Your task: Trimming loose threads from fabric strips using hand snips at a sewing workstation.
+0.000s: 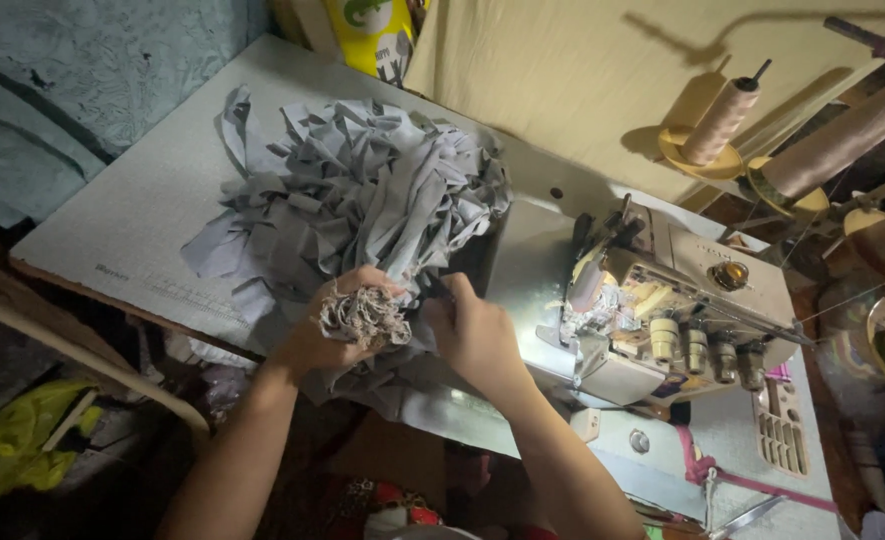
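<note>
The left hand (337, 325) squeezes a frayed gray wad (364, 314) (middle of the frame), the right hand (474, 330) pinches the gray cloth pile (352, 200) beside it, so pull slowly.

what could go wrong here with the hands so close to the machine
The right hand, in the heap of grey fabric strips, sits close to the cream overlock sewing machine; fingers or strips might reach its needle area. The left hand grips a frayed bundle at the grey table's edge, so pieces could slide off.
</note>
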